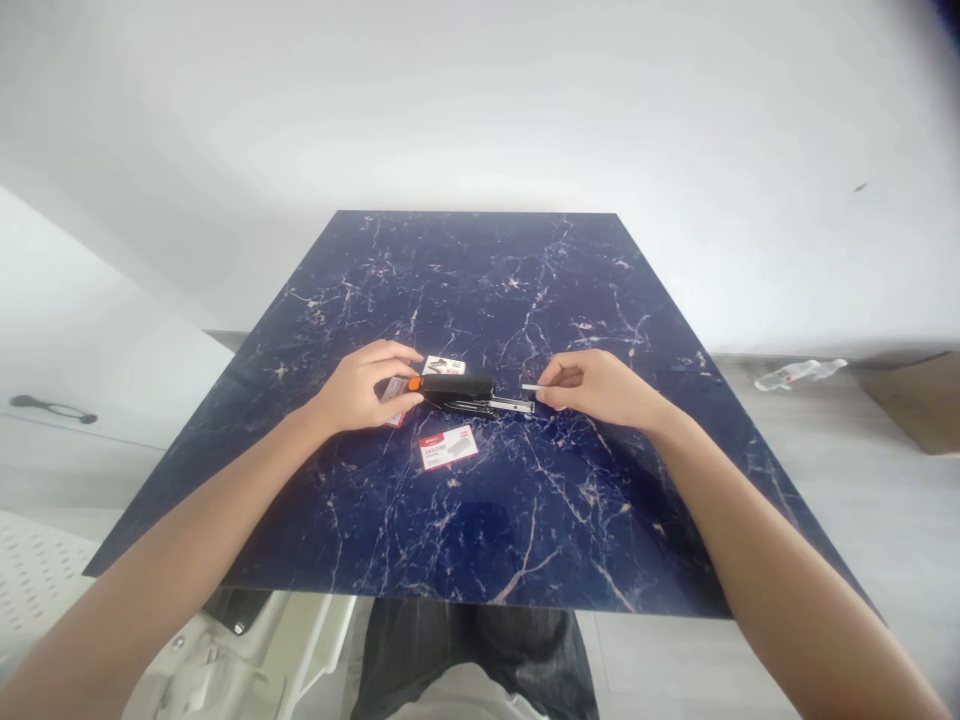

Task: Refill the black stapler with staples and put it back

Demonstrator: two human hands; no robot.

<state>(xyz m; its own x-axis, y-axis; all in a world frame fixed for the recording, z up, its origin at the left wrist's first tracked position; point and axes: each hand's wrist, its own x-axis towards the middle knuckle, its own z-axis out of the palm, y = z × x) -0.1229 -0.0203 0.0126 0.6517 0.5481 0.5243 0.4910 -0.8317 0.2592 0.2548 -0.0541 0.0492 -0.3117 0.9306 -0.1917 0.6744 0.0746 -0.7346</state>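
Observation:
A black stapler with an orange end lies on the blue marbled table, its metal staple tray sticking out to the right. Around the stapler's orange end, my left hand has thumb and fingers curved and is holding it. My right hand pinches a thin silvery strip of staples just above and right of the tray's tip. A red and white staple box lies in front of the stapler. Behind it is a white card package, partly covered by the stapler.
The table stands close to a white wall. On the floor to the right lie a clear plastic bottle and a cardboard box. A pale cabinet or machine part sits below the table's front left edge.

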